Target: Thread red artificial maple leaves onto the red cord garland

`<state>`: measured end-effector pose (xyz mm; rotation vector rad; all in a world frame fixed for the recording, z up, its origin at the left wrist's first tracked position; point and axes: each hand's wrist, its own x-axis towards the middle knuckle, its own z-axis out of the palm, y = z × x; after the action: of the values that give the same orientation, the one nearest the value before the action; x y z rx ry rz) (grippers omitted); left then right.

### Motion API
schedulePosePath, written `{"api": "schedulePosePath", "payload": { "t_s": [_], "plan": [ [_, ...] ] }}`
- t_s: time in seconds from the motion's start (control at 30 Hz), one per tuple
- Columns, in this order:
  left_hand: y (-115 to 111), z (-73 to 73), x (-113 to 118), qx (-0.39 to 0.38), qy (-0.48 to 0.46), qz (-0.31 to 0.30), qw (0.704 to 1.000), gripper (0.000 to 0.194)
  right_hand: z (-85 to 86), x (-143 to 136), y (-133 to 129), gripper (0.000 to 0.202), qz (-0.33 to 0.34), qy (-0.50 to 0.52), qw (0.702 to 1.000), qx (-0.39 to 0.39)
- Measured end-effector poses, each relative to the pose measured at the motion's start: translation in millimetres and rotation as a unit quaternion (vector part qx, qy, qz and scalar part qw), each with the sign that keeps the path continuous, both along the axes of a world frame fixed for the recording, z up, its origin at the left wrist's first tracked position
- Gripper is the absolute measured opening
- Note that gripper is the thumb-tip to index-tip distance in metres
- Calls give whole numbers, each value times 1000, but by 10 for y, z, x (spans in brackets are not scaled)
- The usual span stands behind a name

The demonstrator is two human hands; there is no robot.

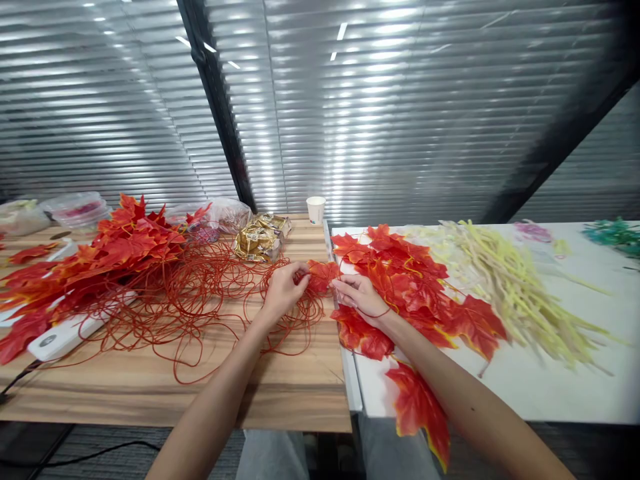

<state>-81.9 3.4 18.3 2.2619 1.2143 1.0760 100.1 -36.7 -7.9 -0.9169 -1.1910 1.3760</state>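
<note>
A red artificial maple leaf [323, 273] spans the gap between my two hands, over the seam of the tables. My left hand [287, 288] pinches its left side, fingers curled. The thumb and fingertips of my right hand [364, 297] close at the leaf's right edge; a thin red cord loops that wrist. Left of my hands sprawls a loose tangle of red cord [210, 300]. Under and beside my right forearm lies a heap of red-orange maple leaves [415, 287], one leaf [420, 407] hanging over the table's front edge.
Another pile of maple leaves [135, 243] covers the left, by a white power strip [80, 330]. Gold-wrapped packs [260, 239] and a paper cup [316, 209] stand behind. Yellow strands [525, 293] lie on the white table [590, 393]; green material [613, 235] sits far right.
</note>
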Motion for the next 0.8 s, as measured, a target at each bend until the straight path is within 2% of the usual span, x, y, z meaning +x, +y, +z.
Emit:
{"api": "schedulePosePath", "payload": {
  "t_s": [0.27, 0.33, 0.43, 0.5, 0.6, 0.8],
  "plan": [
    [27, -13, -38, 23, 17, 5, 1000, 19, 6, -33, -21, 33, -2, -3, 1000, 8],
    [53, -4, -105, 36, 18, 45, 998, 20, 44, -5, -52, 32, -5, 0, 1000, 12],
    [81, 28, -199, 34, -15, 145, 989, 18, 104, 46, -106, 27, -41, 28, 998, 23],
    [75, 42, -202, 18, -25, 127, 991, 19, 120, 60, -126, 25, -58, 44, 997, 30],
    [44, 32, -129, 41, 10, 68, 997, 20, 105, 48, -123, 25, -35, 40, 998, 27],
    [23, 6, -85, 62, 20, 77, 995, 22, 94, 49, -96, 24, -35, 40, 998, 22]
  ]
}}
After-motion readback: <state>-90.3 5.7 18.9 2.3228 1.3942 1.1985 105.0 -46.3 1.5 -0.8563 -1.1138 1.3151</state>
